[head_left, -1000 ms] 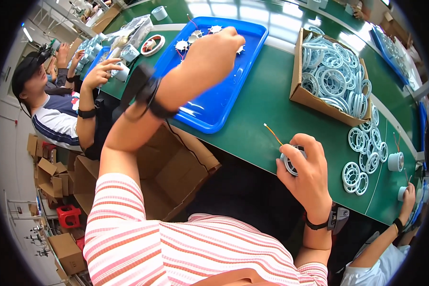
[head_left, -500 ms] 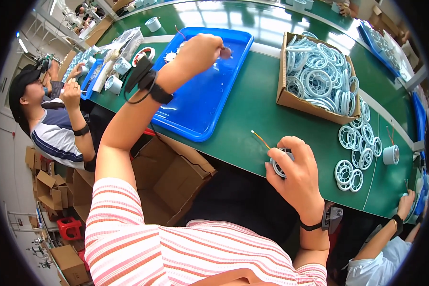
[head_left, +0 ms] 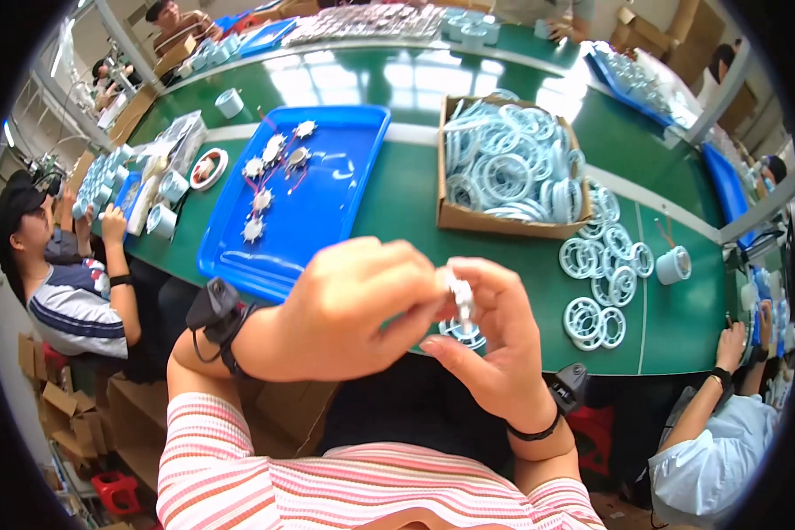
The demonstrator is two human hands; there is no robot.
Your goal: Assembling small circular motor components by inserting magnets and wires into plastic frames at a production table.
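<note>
My left hand (head_left: 371,291) is closed, its fingertips pinched at a small white-and-silver part (head_left: 462,302), blurred and partly hidden. The curled fingers of my right hand (head_left: 499,340) meet the same part from the other side. Below it, by my right thumb, shows a light-blue spoked ring (head_left: 462,333); whether the thumb touches it I cannot tell. To the left lies a blue tray (head_left: 327,208) with several small white round parts (head_left: 262,200) that have red wires.
A cardboard box (head_left: 503,224) full of light-blue rings stands ahead, with loose rings (head_left: 596,322) to its right. Further right is a light-blue cup (head_left: 674,265) with wires. Co-workers sit at the left (head_left: 71,300) and right (head_left: 715,450) along the green table (head_left: 397,208).
My left hand has come back from over the tray to meet my right hand. The small white-and-silver part now shows between them. The view has shifted, revealing the wired parts in the tray.
</note>
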